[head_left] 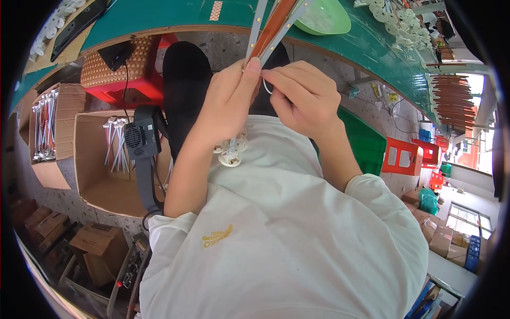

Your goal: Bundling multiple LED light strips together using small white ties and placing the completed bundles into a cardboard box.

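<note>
My left hand (229,101) grips a bundle of long thin strips (271,29), silver and orange-brown, that rise toward the green worktable (372,42). Below that hand hang small white round plastic parts (231,154) over my white shirt. My right hand (303,95) is closed beside the left, pinching a thin white wire loop (265,85) at the base of the strips. Both hands touch at the fingertips, just above my lap.
A light green bowl (324,17) sits on the table. At my left stand open cardboard boxes (101,181) with white-and-red wired parts (118,143), a black heat gun (142,139) and a red stool with a woven pad (114,66). Red stools (402,157) and stacked cartons (441,234) lie right.
</note>
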`<state>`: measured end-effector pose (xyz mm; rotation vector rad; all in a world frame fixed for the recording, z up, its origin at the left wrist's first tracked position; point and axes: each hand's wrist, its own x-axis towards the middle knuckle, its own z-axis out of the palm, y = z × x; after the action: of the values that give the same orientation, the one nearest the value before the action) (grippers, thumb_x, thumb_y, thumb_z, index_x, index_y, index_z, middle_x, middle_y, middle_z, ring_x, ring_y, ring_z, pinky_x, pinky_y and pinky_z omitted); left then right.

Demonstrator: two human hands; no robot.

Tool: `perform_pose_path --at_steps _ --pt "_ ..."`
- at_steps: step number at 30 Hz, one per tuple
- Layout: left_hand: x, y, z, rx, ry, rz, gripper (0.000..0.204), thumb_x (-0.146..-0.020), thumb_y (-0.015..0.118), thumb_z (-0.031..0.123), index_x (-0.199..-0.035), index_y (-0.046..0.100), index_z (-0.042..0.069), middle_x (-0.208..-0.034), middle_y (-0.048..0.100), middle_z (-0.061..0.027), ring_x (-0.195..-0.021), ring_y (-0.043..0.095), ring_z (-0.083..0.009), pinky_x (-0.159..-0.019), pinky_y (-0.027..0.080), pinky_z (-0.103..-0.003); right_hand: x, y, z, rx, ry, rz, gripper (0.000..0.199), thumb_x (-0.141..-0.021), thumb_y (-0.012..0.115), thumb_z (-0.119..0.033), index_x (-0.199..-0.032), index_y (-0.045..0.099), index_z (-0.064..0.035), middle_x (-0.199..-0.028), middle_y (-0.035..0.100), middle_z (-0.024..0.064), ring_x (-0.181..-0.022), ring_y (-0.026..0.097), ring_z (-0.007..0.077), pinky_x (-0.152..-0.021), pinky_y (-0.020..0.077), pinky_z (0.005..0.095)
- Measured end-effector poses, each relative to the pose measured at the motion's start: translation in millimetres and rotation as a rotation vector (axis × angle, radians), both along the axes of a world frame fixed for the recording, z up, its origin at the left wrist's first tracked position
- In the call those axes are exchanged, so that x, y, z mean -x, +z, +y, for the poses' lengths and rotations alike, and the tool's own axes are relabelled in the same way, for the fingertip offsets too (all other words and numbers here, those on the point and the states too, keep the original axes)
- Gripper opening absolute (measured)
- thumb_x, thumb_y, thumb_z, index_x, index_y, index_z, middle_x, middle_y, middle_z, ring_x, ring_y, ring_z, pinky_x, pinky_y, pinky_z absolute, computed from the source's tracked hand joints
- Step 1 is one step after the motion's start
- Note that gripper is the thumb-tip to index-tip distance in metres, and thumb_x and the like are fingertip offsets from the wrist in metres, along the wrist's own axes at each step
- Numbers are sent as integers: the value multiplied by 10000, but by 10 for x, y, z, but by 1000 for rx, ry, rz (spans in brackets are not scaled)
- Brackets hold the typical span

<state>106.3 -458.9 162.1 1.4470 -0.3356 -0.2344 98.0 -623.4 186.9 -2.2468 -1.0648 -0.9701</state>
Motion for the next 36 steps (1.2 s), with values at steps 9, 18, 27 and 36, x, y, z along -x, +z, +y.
perform_pose_path --at_steps 9,18,27,36 --pt "-33 11 82 27 -122 33 425 -1028 374 351 -816 522 15 -627 466 0 -557 414 -80 -509 344 -250 121 -2 85 -54 -136 135 50 -771 689 6 -821 683 7 -674 639 107 -534 587 201 -478 463 265" --pt "-19 -28 74 201 -174 167 414 -1026 387 363 -809 524 38 -610 452 8 -537 395 -70 -492 332 -241 179 13 103 -1114 109 1458 188 -944 548 -119 -908 647 37 -753 645 94 -535 529 125 -470 407 232" --pt "-72 -57 77 249 -118 130 331 -1023 395 350 -920 499 53 -650 469 4 -547 426 -66 -489 351 -226 44 -12 207 -111 -173 41 132 -738 734 29 -856 674 17 -754 670 110 -585 615 200 -544 488 260" --pt "123 463 407 228 125 -251 224 -885 669 190 -1012 565 38 -778 575 9 -649 533 -45 -516 407 -197 182 364 435 -1043 483 1168 306 -974 503 -155 -1089 599 112 -892 671 174 -691 623 147 -606 496 250"
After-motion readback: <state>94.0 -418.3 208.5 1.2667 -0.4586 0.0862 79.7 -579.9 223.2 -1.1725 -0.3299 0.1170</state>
